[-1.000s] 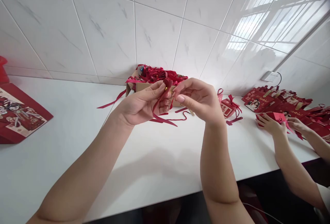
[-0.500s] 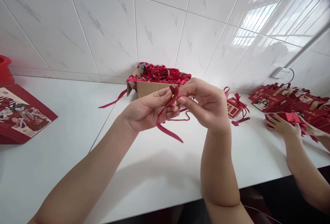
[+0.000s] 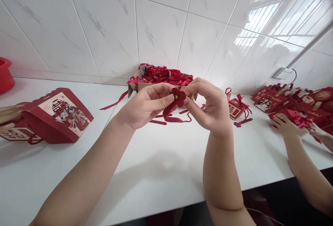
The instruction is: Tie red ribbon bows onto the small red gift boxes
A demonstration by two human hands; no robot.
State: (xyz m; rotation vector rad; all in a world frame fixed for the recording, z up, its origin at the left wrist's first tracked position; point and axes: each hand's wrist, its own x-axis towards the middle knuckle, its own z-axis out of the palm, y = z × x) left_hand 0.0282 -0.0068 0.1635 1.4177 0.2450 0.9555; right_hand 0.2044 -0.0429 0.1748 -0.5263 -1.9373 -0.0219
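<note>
Between my two hands, above the white table, is a dark red flower-shaped piece [image 3: 180,97] with a small gold centre. A red ribbon strip [image 3: 169,111] hangs from it. My left hand [image 3: 151,104] is closed, its thumb pressing the flower's left side near the gold centre. Thumb and forefinger of my right hand [image 3: 205,103] pinch at the flower's right edge; the exact grip point is partly hidden. Behind my hands stands a cardboard box [image 3: 143,86] heaped with red ribbons [image 3: 166,74]. Red strips and a cord [image 3: 186,119] lie on the table below.
A co-worker's hand [image 3: 10,115] at the left touches a red gift box [image 3: 73,115]. At the right, another person's hands [image 3: 288,125] hold a red box near several red gift bags [image 3: 273,97]. A small red box [image 3: 236,108] stands right of my hand. A red tub [image 3: 5,75] is far left.
The flower has turned to face me more fully, and its ribbon tail has swung up and back. On the left, the gift box has moved right and turned, with a co-worker's hand now showing.
</note>
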